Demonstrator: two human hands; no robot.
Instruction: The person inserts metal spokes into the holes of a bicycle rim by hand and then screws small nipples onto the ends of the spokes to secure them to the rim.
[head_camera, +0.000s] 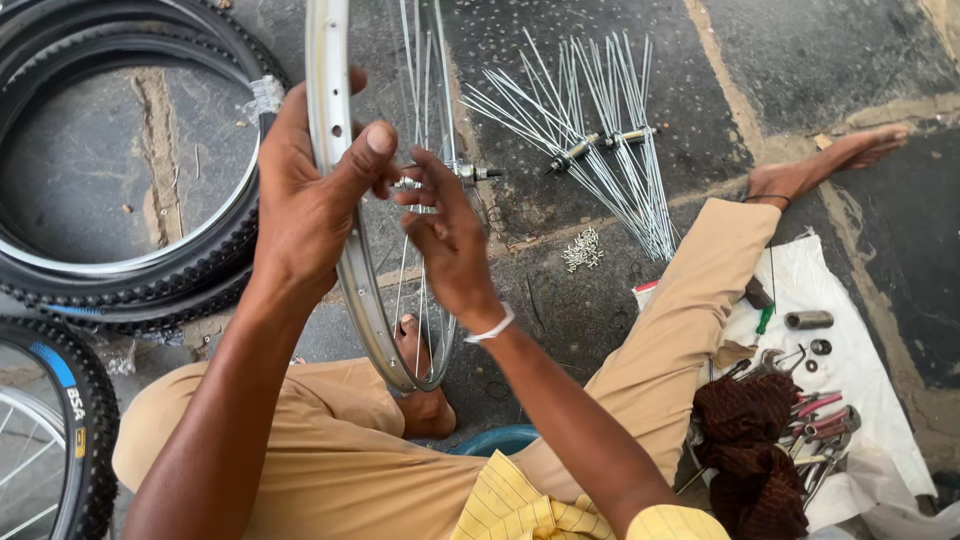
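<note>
Spoke-lacing, I'd judge: the left hand (310, 190) grips the upright silver metal wheel rim (328, 120) at centre; the right hand (445, 235) pinches thin steel spokes (425, 195) near the hub. Seating one needs steady aim.

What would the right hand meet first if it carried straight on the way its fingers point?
Probably the left hand, which grips the silver wheel rim; the right hand has its fingers aimed up-left at the left thumb, almost touching. Depth is unclear.

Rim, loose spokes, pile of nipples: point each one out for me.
Rim (322, 70), head view, on its silver band above the left hand.
Loose spokes (640, 200), head view, mid-bundle on the floor.
Pile of nipples (583, 250), head view, centre of the small heap.
</note>
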